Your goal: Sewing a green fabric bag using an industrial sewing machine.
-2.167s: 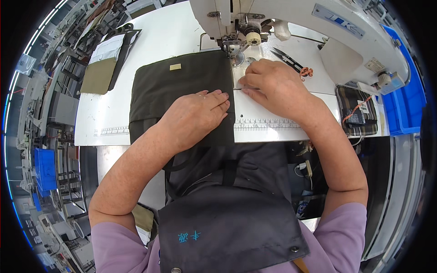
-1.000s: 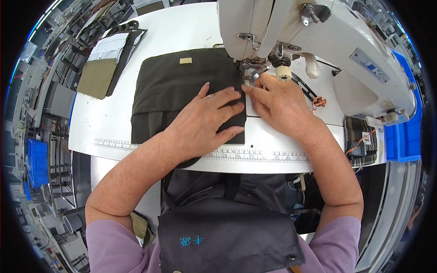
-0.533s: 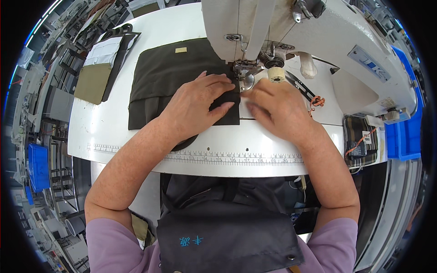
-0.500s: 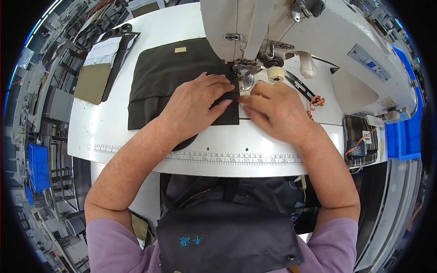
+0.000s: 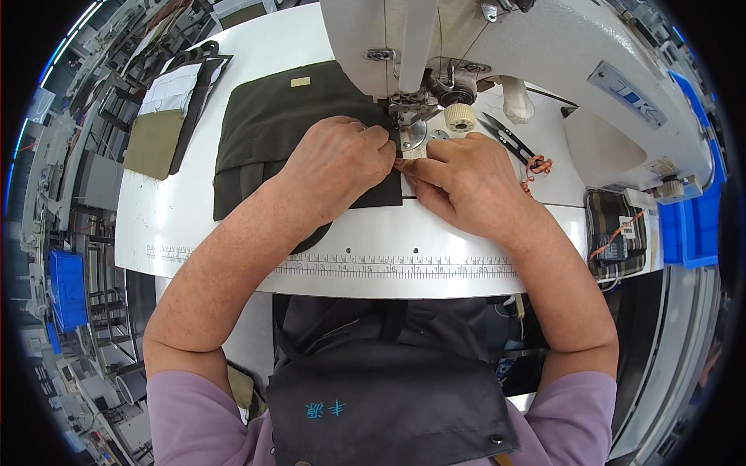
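Observation:
A dark olive-black fabric piece (image 5: pixel 264 116) with a small yellow label (image 5: pixel 300 81) lies on the white table, its right edge beside the needle and presser foot (image 5: pixel 399 120) of the sewing machine (image 5: pixel 544 54). On its right part, my left hand (image 5: pixel 336 163) is closed, fingers curled down onto the cloth. Just in front of the presser foot, my right hand (image 5: pixel 474 177) pinches the fabric's right edge between thumb and forefinger. The two hands' fingertips nearly meet there. A dark strap end (image 5: pixel 312 241) shows from under my left wrist.
Black thread snips (image 5: pixel 509 140) with an orange cord lie right of the needle. A stack of olive, white and dark fabric pieces (image 5: pixel 159 132) rests at the left. A plaid cloth bundle (image 5: pixel 614 233) and a blue bin (image 5: pixel 690 233) are at the right. A ruler scale (image 5: pixel 388 268) runs along the front edge.
My left fingers, stretched flatter on the fabric before, have curled in toward its right edge. My right hand now pinches that edge more closely. The whole view has shifted slightly.

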The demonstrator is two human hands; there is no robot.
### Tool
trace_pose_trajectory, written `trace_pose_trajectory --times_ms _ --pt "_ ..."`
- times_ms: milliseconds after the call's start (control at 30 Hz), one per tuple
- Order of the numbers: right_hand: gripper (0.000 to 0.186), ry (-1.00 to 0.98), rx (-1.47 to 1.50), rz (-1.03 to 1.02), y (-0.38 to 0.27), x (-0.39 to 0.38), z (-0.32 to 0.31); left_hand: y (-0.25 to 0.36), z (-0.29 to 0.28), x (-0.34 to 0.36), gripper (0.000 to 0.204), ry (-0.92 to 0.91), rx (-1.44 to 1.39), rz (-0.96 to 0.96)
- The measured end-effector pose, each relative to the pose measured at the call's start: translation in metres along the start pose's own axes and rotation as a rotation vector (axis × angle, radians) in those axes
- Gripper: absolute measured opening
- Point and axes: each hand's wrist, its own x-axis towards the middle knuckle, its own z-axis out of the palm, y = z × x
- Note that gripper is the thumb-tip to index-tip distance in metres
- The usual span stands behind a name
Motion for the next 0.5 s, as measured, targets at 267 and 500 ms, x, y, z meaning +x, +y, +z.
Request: trace_pose_trajectory --times_ms 267,500 --pt "0.011 -0.044 0.008 0.029 0.0 -0.005 -0.005 0.026 -0.005 -0.014 0.033 -0.036 -0.285 -0.238" --pt "0.022 -0.02 -0.026 0.09 -0.001 -0.005 -0.001 0.031 0.009 -0.025 0.044 0.115 -0.259 -0.266"
